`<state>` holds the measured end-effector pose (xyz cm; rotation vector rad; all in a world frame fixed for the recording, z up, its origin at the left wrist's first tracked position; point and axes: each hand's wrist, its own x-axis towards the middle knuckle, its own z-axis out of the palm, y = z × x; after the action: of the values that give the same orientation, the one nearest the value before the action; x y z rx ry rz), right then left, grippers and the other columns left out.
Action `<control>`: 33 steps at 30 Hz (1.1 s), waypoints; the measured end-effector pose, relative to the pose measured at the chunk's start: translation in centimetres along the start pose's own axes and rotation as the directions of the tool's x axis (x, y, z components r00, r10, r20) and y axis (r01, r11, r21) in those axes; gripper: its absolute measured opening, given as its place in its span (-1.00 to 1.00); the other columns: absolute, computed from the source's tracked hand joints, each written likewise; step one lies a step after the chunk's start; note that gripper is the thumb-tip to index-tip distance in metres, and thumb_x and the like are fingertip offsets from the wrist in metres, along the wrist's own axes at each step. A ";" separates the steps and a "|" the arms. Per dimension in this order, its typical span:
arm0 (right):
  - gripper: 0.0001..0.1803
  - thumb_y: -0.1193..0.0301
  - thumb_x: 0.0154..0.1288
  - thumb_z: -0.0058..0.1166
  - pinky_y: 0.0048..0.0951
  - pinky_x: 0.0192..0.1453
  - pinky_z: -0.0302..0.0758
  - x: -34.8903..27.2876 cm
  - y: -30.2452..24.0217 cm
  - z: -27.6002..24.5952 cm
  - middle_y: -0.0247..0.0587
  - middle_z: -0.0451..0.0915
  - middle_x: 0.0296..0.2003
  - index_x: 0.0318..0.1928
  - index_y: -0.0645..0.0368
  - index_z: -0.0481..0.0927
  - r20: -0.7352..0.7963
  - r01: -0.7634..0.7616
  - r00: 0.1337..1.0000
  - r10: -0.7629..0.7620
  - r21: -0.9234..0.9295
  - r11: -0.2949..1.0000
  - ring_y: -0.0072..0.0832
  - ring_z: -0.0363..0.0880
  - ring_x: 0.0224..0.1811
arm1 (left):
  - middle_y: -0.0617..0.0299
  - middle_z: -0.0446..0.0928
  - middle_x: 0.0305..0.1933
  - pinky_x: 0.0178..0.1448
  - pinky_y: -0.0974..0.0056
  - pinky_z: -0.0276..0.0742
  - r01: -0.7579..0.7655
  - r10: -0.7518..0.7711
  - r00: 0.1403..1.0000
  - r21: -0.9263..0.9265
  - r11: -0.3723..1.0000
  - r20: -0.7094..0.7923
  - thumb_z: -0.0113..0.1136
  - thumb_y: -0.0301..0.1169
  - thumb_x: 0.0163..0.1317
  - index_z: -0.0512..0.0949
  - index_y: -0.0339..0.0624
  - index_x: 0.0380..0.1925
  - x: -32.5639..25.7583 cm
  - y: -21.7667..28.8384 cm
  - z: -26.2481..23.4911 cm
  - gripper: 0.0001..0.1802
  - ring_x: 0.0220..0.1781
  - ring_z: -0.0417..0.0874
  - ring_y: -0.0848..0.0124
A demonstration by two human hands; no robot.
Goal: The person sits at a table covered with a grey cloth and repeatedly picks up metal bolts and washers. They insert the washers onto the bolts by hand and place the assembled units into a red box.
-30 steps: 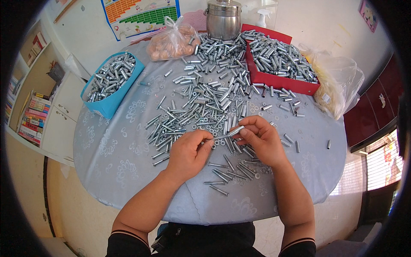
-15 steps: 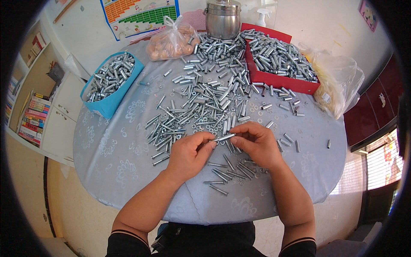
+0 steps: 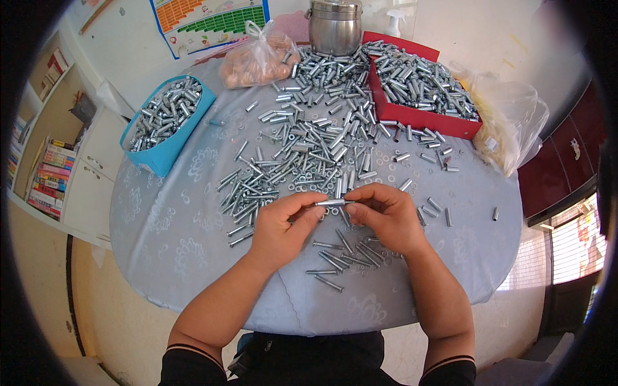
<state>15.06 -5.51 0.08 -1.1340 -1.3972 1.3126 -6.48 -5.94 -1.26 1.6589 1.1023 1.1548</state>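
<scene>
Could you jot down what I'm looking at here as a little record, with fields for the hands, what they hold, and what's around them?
Left hand: left hand pinches one end of a small metal bolt
Right hand: right hand pinches the other end
Table: round table with pale blue cloth
Loose parts: heap of metal bolts spread beyond the hands
Left container: blue tray full of bolts
Right container: red tray full of bolts
Far edge: steel pot, plastic bag

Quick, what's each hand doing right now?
Left hand: closed, pinching one end of a metal bolt.
Right hand: closed, pinching the other end of the bolt.
</scene>
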 end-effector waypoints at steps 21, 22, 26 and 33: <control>-0.81 0.36 0.12 0.23 -0.24 -0.17 0.55 0.3 0.0 0.2 -0.23 0.53 -0.30 -0.22 0.02 0.71 0.322 0.447 0.891 -0.320 -0.742 0.499 -0.24 0.59 -0.23 | 0.22 0.67 -0.24 -0.33 0.54 0.45 0.009 -0.042 0.980 -0.170 0.985 -0.192 0.15 -0.49 0.34 0.56 -0.29 -0.03 0.4 -0.5 -0.3 -0.77 -0.38 0.52 0.67; -0.81 0.36 0.12 0.22 -0.24 -0.16 0.55 0.2 0.0 0.3 -0.22 0.53 -0.29 -0.22 0.02 0.71 0.314 0.429 0.900 -0.304 -0.763 0.484 -0.24 0.59 -0.22 | 0.22 0.67 -0.24 -0.33 0.54 0.45 0.008 -0.043 0.979 -0.173 0.985 -0.198 0.15 -0.49 0.34 0.56 -0.29 -0.03 0.4 -0.5 -0.4 -0.77 -0.39 0.52 0.68; -0.79 0.35 0.11 0.21 -0.22 -0.12 0.56 0.0 -0.3 0.3 -0.20 0.53 -0.24 -0.20 0.03 0.68 0.199 0.279 0.955 -0.219 -0.851 0.446 -0.21 0.59 -0.17 | 0.21 0.67 -0.23 -0.22 0.51 0.49 0.020 -0.055 0.980 -0.178 0.984 -0.193 0.16 -0.52 0.33 0.56 -0.31 -0.05 0.3 -0.5 -0.5 -0.78 -0.27 0.60 0.61; -0.79 0.36 0.13 0.20 -0.18 -0.11 0.55 -0.2 -0.9 -0.9 -0.16 0.52 -0.24 -0.19 0.07 0.64 0.093 0.165 0.981 -0.172 -0.868 0.469 -0.16 0.59 -0.16 | 0.21 0.67 -0.24 -0.34 0.55 0.45 -0.015 -0.017 0.980 -0.157 0.987 -0.200 0.16 -0.50 0.32 0.57 -0.28 -0.03 0.3 -0.6 -0.4 -0.77 -0.36 0.55 0.67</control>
<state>15.94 -5.60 1.04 -1.5685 -2.2156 0.3443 -6.95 -5.43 -1.64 1.4432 1.1042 1.3965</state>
